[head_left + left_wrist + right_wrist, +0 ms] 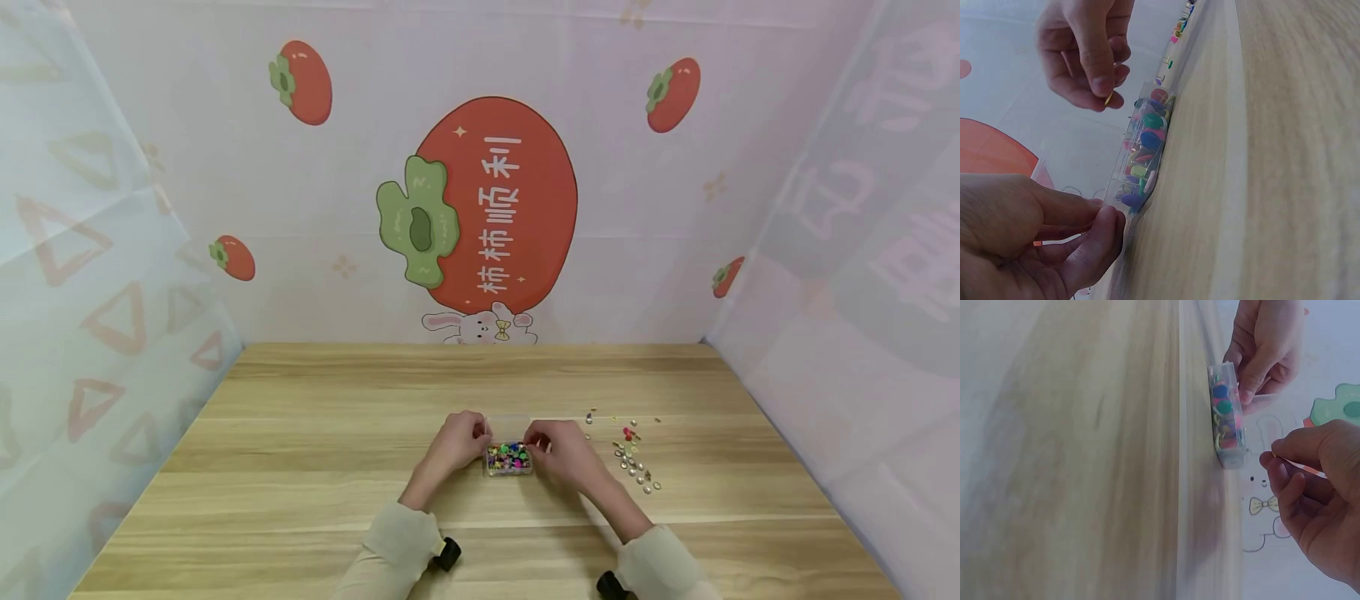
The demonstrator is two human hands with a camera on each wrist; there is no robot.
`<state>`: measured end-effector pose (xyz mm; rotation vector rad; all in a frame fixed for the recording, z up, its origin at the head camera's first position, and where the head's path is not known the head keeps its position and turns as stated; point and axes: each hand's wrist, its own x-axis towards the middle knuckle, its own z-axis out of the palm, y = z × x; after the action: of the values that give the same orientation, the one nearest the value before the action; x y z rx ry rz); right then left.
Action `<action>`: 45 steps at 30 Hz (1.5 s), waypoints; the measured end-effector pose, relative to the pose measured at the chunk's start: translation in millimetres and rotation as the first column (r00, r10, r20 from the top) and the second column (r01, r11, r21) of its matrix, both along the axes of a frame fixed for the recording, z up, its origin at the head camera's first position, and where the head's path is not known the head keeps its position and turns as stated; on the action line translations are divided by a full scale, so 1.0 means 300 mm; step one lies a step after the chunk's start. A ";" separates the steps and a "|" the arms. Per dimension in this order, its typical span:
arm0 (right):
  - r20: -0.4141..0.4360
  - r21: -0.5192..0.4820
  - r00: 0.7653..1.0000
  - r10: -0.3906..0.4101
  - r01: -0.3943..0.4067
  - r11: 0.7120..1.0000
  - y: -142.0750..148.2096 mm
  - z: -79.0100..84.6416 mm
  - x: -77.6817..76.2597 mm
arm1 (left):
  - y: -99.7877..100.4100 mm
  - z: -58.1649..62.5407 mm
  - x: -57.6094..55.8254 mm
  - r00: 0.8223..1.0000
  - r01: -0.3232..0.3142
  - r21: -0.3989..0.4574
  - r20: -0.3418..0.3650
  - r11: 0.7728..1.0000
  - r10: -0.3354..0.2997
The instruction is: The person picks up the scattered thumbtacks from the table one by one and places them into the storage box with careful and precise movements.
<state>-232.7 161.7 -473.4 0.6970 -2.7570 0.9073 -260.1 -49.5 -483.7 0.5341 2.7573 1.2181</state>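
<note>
A small clear plastic box (510,472) full of colourful thumbtacks (1152,139) stands on the table, its clear lid (507,427) raised at the back. My left hand (455,440) pinches the box's left end between thumb and fingers. At the opposite end my right hand (567,450) is held just above the rim. Between its thumb and forefinger it pinches a small yellow thumbtack (1109,98), which shows only as a thin edge.
To the right of the box, several loose thumbtacks (640,480), mostly metallic with a few pink ones (627,433), lie scattered on the wooden table (315,475). A printed backdrop (300,192) rises behind the table's far edge, with hanging sheets on both sides.
</note>
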 end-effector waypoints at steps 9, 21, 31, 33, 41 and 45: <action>0.008 0.025 1.000 0.002 -0.002 1.000 -0.044 0.007 -0.012 | 0.002 -0.002 -0.004 1.000 0.006 0.007 -0.006 1.000 -0.006; -0.006 0.015 1.000 -0.022 0.023 1.000 0.001 0.032 0.008 | -0.005 -0.002 -0.004 1.000 -0.006 0.002 -0.004 1.000 0.006; -0.028 0.070 0.995 -0.097 0.099 0.993 0.166 0.032 0.072 | 0.000 -0.005 -0.009 1.000 -0.008 -0.008 0.007 1.000 0.008; -0.029 0.075 0.993 -0.116 0.118 0.990 0.201 0.032 0.086 | 0.001 -0.003 -0.009 1.000 -0.008 -0.007 0.005 1.000 0.008; -0.040 0.110 0.985 -0.166 0.170 0.979 0.323 0.033 0.137 | 0.002 -0.002 -0.004 1.000 -0.010 -0.001 0.024 1.000 0.010; -0.005 0.133 0.981 -0.192 0.191 0.972 0.383 0.036 0.158 | 0.003 -0.003 0.001 1.000 -0.009 -0.003 0.021 1.000 0.009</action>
<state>-185.2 276.5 -462.6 0.4351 -2.8505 0.6941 -259.8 -48.5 -484.6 0.5068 2.7466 1.2143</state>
